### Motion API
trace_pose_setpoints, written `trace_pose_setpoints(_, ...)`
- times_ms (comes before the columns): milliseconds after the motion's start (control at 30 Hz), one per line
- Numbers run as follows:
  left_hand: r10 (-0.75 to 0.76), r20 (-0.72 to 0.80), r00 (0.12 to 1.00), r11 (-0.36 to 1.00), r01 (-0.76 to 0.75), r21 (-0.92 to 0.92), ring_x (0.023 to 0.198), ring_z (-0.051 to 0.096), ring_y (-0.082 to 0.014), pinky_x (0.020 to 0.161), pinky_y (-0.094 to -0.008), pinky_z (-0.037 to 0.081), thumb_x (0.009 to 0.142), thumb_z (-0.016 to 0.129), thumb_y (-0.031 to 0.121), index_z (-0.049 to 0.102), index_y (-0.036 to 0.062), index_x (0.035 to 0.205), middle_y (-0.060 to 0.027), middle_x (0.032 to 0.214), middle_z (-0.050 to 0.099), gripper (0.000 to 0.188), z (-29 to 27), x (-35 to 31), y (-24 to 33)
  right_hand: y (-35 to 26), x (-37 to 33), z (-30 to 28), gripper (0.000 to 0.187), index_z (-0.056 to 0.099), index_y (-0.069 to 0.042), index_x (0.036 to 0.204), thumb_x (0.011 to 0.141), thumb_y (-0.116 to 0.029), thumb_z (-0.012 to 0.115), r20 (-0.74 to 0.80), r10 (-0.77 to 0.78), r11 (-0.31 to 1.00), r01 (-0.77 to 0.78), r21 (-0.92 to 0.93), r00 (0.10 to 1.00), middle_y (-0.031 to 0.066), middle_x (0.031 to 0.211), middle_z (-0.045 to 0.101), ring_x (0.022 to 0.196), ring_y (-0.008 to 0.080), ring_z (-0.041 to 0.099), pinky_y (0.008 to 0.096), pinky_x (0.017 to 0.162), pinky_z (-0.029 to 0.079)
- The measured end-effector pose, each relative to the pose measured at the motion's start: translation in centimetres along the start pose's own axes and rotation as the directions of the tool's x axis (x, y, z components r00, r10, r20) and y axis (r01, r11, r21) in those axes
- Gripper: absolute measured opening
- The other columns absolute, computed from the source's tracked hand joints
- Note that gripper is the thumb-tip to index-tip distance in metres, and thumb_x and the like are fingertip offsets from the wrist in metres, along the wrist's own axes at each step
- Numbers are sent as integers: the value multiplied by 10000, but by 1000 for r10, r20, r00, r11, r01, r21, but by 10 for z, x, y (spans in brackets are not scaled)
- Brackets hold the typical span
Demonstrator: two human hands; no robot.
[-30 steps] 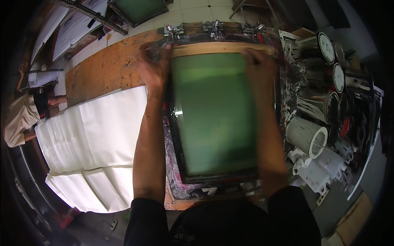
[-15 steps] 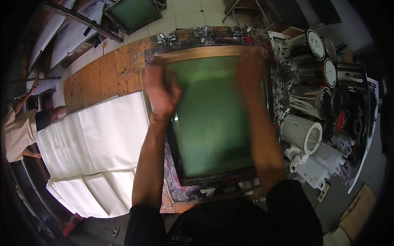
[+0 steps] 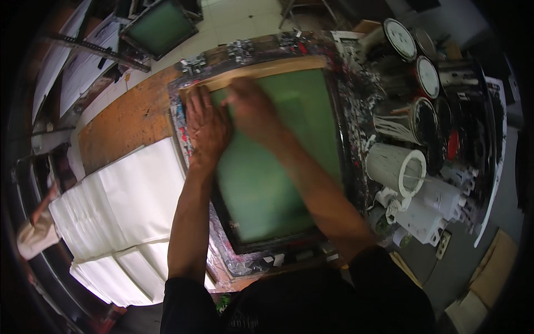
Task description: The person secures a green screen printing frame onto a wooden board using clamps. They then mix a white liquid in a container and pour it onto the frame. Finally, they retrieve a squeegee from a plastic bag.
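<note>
A screen-printing frame with green mesh lies in front of me on a paint-stained board. Along its far side runs a pale wooden bar. My left hand rests at the frame's far left corner, fingers stretched toward the bar. Right beside it is my right hand, above the mesh, its fingers curled in at the near edge of the bar. Motion blurs this hand, and whatever is in its fingers is hidden.
White sheets are stacked at the left on a wooden table. Metal hinge clamps line the board's far edge. Paint cans and a white tub stand at the right. Another person is at the far left.
My right hand has crossed from the frame's far right corner to the left, next to my left hand. The view has shifted somewhat, and the person at the left has bent down.
</note>
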State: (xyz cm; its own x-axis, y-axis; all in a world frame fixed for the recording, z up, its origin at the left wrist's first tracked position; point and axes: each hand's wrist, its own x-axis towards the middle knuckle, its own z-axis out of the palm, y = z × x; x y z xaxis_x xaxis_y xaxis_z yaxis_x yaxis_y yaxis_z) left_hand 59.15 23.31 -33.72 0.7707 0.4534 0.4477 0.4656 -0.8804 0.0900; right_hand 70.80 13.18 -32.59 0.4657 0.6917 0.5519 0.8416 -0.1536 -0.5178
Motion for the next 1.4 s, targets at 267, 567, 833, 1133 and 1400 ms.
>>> trace_pose_setpoints(267, -282, 334, 899, 948, 315, -47, 1539, 284, -503, 1262, -522, 288, 1085, 519, 365, 321, -152, 1550, -362, 1626, 302, 723, -15, 3, 16, 87, -31, -73, 407, 641, 96, 1322, 944, -50, 598, 71, 205, 928, -171, -331, 976, 240, 1409, 633, 1357, 363, 582, 463, 1171, 455)
trace_pose_setpoints(567, -354, 484, 800, 935, 304, 183, 1571, 284, -428, 1238, -606, 214, 1109, 425, 454, 275, -156, 1575, -343, 1649, 321, 782, -27, 23, 33, 60, -17, -48, 539, 551, 154, 1405, 1050, -252, 554, 102, 407, 778, -286, -560, 908, 300, 1522, 523, 1465, 415, 465, 502, 1262, 297)
trace_pose_setpoints(833, -260, 445, 857, 960, 179, 215, 1530, 371, -398, 1205, -615, 234, 1110, 412, 454, 344, -130, 1570, -323, 1619, 401, 746, -38, 16, 26, 67, -41, -84, 457, 572, 139, 1362, 1047, -193, 573, 64, 396, 714, -263, -649, 916, 309, 1467, 554, 1422, 430, 494, 506, 1263, 301)
trace_pose_setpoints(1133, -203, 471, 858, 968, 102, 230, 1504, 407, -360, 1205, -635, 242, 1106, 439, 419, 372, -87, 1574, -258, 1624, 420, 692, -47, 17, 17, 82, -24, -88, 429, 609, 141, 1314, 1059, -198, 545, 172, 208, 819, -74, -570, 963, 303, 1424, 589, 1392, 439, 517, 525, 1266, 291)
trace_pose_setpoints(1400, 35, 249, 968, 996, -14, -86, 1427, 464, -379, 1206, -609, 280, 1060, 514, 297, 412, 46, 1585, -201, 1532, 483, 591, -18, 14, 51, 44, 1, -41, 381, 659, 77, 1262, 997, -195, 634, 296, 62, 914, 65, -400, 953, 239, 1358, 643, 1330, 393, 574, 532, 1219, 353)
